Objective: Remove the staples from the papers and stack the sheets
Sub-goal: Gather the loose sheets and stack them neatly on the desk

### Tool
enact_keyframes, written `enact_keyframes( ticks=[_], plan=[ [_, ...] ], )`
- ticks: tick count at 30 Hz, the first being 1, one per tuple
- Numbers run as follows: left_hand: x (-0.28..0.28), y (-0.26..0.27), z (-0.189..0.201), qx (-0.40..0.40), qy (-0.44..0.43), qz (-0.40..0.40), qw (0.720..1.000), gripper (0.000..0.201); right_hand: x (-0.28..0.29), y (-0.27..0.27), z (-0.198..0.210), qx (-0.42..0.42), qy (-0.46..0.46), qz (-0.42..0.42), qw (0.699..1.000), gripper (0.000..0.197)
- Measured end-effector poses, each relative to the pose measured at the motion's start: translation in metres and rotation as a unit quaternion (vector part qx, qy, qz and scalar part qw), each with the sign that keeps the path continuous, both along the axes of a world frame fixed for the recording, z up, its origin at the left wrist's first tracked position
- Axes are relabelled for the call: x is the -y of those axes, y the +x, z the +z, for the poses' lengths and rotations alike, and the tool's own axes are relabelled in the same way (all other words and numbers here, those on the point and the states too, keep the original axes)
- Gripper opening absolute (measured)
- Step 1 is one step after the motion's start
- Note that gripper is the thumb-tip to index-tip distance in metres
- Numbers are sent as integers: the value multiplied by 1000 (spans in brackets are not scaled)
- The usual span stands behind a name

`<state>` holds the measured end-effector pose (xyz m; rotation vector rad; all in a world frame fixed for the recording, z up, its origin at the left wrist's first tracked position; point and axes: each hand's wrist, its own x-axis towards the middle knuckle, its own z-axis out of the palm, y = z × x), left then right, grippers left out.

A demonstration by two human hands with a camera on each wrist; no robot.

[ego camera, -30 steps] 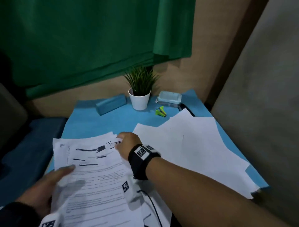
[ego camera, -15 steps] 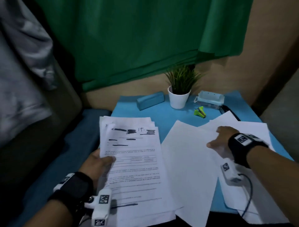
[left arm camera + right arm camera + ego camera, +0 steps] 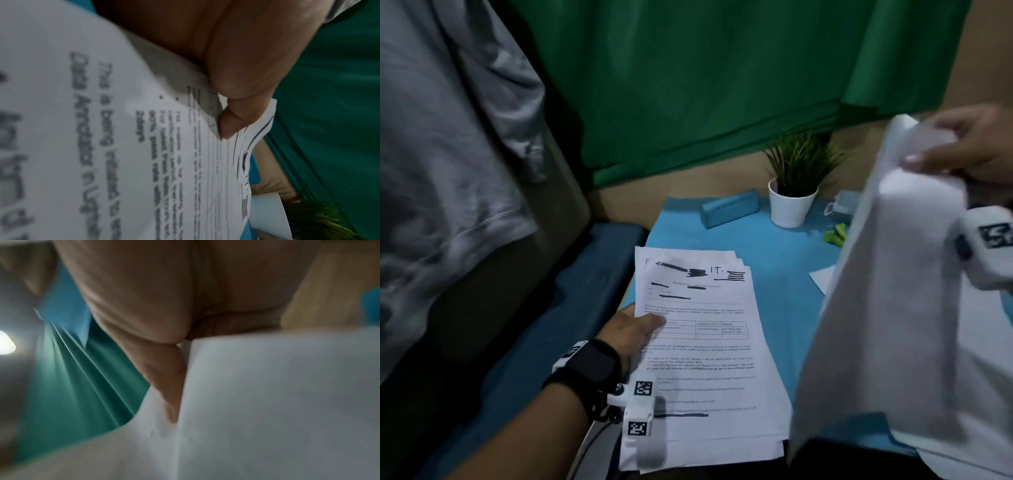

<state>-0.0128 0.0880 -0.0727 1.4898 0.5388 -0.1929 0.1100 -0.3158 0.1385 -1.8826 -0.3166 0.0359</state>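
White paper fills both of our grips. Our right hand (image 3: 962, 147) is clenched on the top edge of a bundle of blank-backed sheets (image 3: 887, 308), thumb on one face and fingers on the other, as the right wrist view shows. Half a second ago that hand lay flat on those sheets where they were spread over the counter (image 3: 784, 274); now they hang in the air at the right, limp and blurred, with only a corner of paper (image 3: 822, 277) left lying below. Our left hand (image 3: 633, 329) pinches the left edge of the printed stack (image 3: 705, 342) — thumb on top, as before — and that stack has barely shifted, resting along the near left side of the blue counter.

We read this as gathering: the loose sheets are coming over to join the printed pile. We cannot see a staple in either bundle, so whether any remain is unknown. Further out, the green staple remover (image 3: 835, 234) lies untouched beside the white plant pot (image 3: 791, 209), with the teal case (image 3: 729, 207) to its left — the stacking looks close to done.
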Motion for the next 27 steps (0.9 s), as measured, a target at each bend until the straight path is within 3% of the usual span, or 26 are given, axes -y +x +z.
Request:
enact_keyframes(
  ticks=[2,5,8,12,14,17,20,23,25,27],
  plan=[
    [8,2,-2,-11,10,-12,1000,31,-30,-1,-34,-83,-79,32,993,32],
    [17,5,1,-26,22,-20,999,26,-86,3,-115,-128,-182,53,974,16],
    [21,7,1,-54,30,10,998,25,-116,11,-177,-118,-236,48,963,19],
    [15,12,1,-97,-80,28,992,67,-130,24,-204,-167,-225,-3,960,19],
    [13,13,-1,-97,-113,7,989,68,-131,31,-208,-168,-238,-26,956,28],
    [17,13,-7,-54,-19,-63,996,43,-128,33,-213,-185,-213,-55,958,33],
    [26,18,-10,-28,105,-106,988,50,-125,24,-220,-179,-233,-59,954,42],
    [38,25,1,-14,207,-151,966,45,-119,22,-218,-205,-213,-81,952,37],
    [45,33,11,-11,259,-175,950,34,-112,20,-208,-206,-278,-84,934,43],
    [49,45,26,9,344,-202,917,20,-107,14,-188,-94,-383,-104,913,62]
  ],
)
